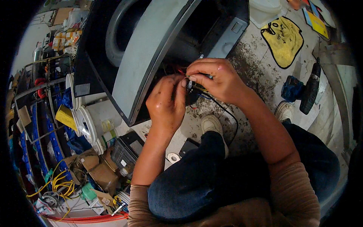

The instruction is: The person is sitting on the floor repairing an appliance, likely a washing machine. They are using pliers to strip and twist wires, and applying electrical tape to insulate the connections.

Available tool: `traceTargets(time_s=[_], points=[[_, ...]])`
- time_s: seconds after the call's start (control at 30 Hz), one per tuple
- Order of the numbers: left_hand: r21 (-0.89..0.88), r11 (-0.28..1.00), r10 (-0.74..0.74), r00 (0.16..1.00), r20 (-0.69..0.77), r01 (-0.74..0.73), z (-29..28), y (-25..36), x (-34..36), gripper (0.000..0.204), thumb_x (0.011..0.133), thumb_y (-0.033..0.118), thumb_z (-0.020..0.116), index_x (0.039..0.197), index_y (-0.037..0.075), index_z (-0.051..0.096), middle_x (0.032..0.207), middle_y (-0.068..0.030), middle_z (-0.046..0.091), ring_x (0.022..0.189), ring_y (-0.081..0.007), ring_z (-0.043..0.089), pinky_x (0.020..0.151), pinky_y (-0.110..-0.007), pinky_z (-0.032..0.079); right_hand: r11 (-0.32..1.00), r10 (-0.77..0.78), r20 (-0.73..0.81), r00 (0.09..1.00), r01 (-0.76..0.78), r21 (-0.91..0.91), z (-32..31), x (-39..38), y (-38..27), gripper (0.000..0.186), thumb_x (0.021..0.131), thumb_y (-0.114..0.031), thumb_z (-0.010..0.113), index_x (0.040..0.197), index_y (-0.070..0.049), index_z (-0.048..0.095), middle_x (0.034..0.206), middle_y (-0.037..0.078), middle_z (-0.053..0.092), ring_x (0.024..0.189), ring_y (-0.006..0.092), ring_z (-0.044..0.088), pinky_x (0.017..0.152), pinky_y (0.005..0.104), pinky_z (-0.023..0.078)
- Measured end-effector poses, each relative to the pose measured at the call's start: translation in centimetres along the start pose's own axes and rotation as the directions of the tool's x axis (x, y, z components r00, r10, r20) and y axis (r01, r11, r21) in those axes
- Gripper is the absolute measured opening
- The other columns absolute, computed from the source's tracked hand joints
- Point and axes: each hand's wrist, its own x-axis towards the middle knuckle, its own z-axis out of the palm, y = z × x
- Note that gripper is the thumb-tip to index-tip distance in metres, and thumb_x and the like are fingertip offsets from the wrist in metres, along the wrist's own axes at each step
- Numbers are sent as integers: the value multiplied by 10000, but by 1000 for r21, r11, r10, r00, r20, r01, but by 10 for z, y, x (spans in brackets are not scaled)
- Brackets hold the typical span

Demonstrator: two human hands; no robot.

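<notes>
My left hand (pixel 165 100) and my right hand (pixel 219 78) meet at the opening of a large dark appliance housing with a grey panel (pixel 145 45). Both hands are closed in a pinch, thumb against fingers, on thin wires (pixel 180 70), some of them red. The fingertips nearly touch and cover the wire ends. A small whitish connector (pixel 190 85) hangs just below the fingers. Yellow and blue wires show beneath my right hand, and a black cable (pixel 231 117) curves from there down to the floor beside my shoe. The housing's inside is mostly dark.
Dark debris (pixel 261 77) litters the floor by the housing. On the right lie a cordless drill (pixel 311 89) and a yellow cloth with a black edge (pixel 284 41). Left stand shelves with blue bins (pixel 38 128), cardboard boxes (pixel 99 170) and a black case (pixel 126 153). A tape roll (pixel 173 157) lies near my knee.
</notes>
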Motion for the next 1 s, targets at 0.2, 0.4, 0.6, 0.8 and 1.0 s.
traceTargets(time_s=[0.2, 0.4, 0.6, 0.8, 1.0], points=[[-385, 726, -491, 822, 290, 570, -5, 1, 1, 119, 877, 91, 603, 946, -5, 618, 817, -125, 648, 715, -172, 632, 639, -294, 490, 999, 36, 13, 999, -36, -16, -2, -2, 0, 120, 807, -48, 625, 898, 28, 635, 900, 144, 657, 835, 251, 645, 738, 319, 503], [5, 990, -140, 989, -46, 140, 3, -2, -8, 96, 878, 72, 611, 933, -3, 632, 796, -42, 635, 662, -89, 557, 604, -217, 449, 997, 75, -62, 995, -75, 8, 4, -2, -2, 144, 805, -128, 615, 866, -1, 645, 833, 146, 650, 801, 311, 628, 716, 374, 494], [-99, 970, -223, 974, -26, 220, 4, 3, -4, 114, 823, 74, 683, 889, -8, 640, 781, -68, 652, 674, -96, 589, 623, -240, 474, 998, 67, -55, 996, -67, 12, 3, -3, -3, 136, 801, -124, 613, 855, -3, 644, 829, 143, 650, 803, 309, 627, 725, 375, 491], [-405, 790, -444, 885, 140, 460, 2, 4, -2, 134, 853, 104, 664, 912, -12, 631, 776, 2, 611, 687, -48, 541, 617, -199, 439, 1000, 16, -35, 999, -17, -22, 4, -1, -5, 132, 789, -115, 615, 853, -3, 640, 839, 143, 646, 799, 313, 621, 726, 380, 490], [-587, 591, -530, 815, 236, 554, 2, 0, -4, 144, 887, 125, 619, 947, -6, 620, 819, 5, 601, 675, -40, 493, 590, -174, 394, 995, 88, -64, 994, -84, 54, 9, -3, -5, 134, 796, -107, 628, 871, 4, 640, 834, 148, 649, 773, 296, 632, 694, 357, 496]])
